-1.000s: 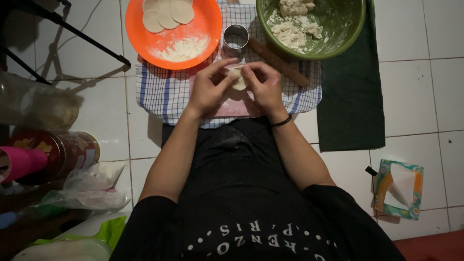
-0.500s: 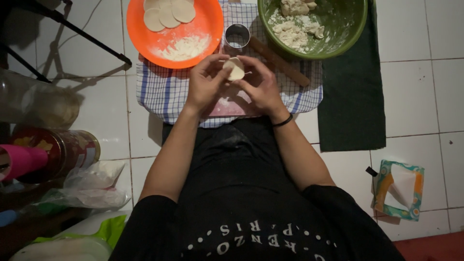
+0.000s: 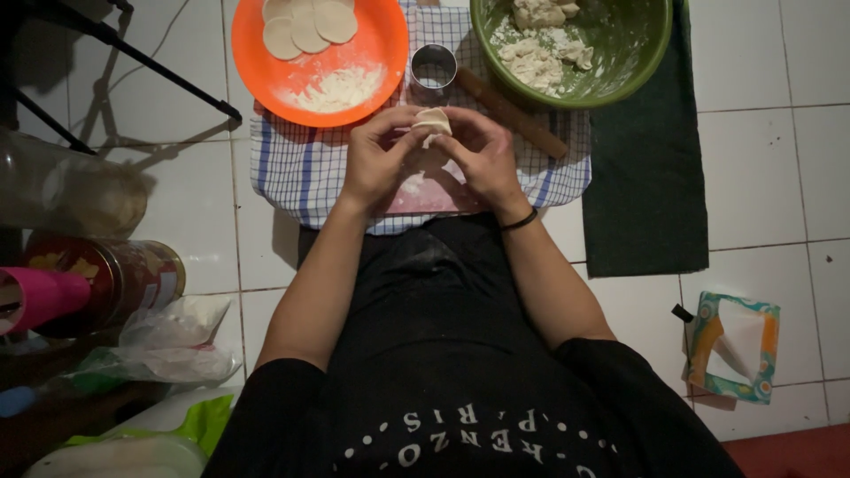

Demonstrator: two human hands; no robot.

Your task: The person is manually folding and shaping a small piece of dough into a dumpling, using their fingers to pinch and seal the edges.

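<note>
Dough piece (image 3: 433,119): a small pale folded round, held up between both hands over the checked cloth (image 3: 301,168), just in front of the metal ring cutter (image 3: 433,66).
Left hand (image 3: 379,158): fingers curled inward, thumb and fingertips pinching the left edge of the dough piece; wrist straight, forearm running back toward the body.
Right hand (image 3: 482,159): fingers bent and closed on the right edge of the dough piece, knuckles up; a dark band sits on the wrist.
Orange plate (image 3: 367,66): beyond the left hand, holding flat dough rounds and a heap of flour.
Green bowl (image 3: 629,53): beyond the right hand, with lumps of dough inside.
Rolling pin (image 3: 513,113): lying slantwise between bowl and right hand.
</note>
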